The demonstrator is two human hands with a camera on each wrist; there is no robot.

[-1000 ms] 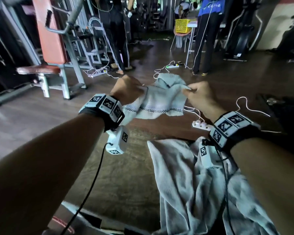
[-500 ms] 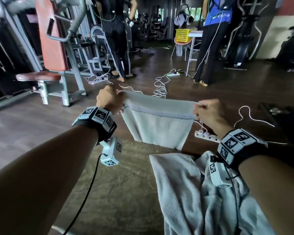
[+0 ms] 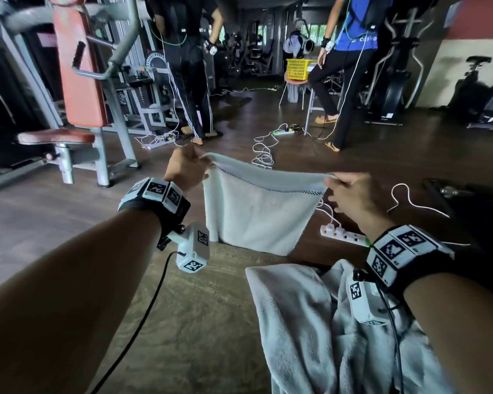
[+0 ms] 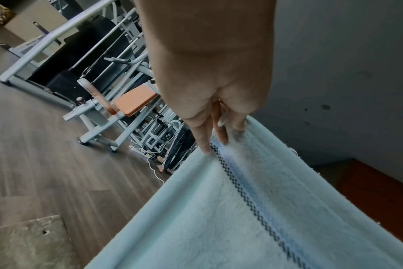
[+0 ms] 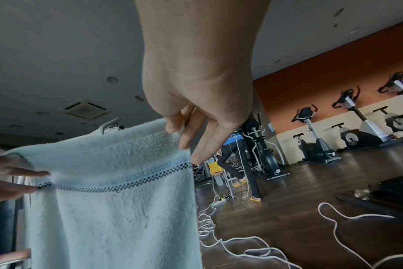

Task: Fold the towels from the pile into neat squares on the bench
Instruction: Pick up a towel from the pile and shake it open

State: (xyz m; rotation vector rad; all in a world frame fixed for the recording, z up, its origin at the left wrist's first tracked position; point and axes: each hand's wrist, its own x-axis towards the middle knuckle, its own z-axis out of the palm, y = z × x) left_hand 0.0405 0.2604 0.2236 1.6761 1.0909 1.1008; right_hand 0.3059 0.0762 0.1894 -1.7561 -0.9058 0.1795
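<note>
**Op:** My left hand [image 3: 186, 169] pinches one top corner of the small white towel [image 3: 256, 211]; my right hand [image 3: 353, 194] pinches the other corner; both are closed on cloth, thumb against fingers; on the left wrist view the fingertips [image 4: 205, 145] sit right at the checked border stripe [image 4: 253, 196].

**Obs:** And the towel itself?

**Op:** Off the surface, stretched between the two hands with the top edge sagging slightly; the rest hangs straight down; its lower hem ends just above the far edge of the bench [image 3: 182, 322]; it may be doubled over already, though I cannot tell from these views.

**Obs:** The pile?

**Op:** A heap of grey towels [image 3: 325, 336] lies crumpled on the right of the bench, under my right forearm; no folded squares in sight; I judge we are early in the task.

**Obs:** Step in hand?

**Op:** Spreading one towel flat in the air before folding; next I'd lower it onto the bare left part of the bench, hem first, keeping the corners level so the edges line up; then bring corner to corner.

**Obs:** Hazards?

**Op:** Power strip [image 3: 343, 236] and white cables [image 3: 264, 157] on the floor beyond; a dropped corner could land there.
</note>
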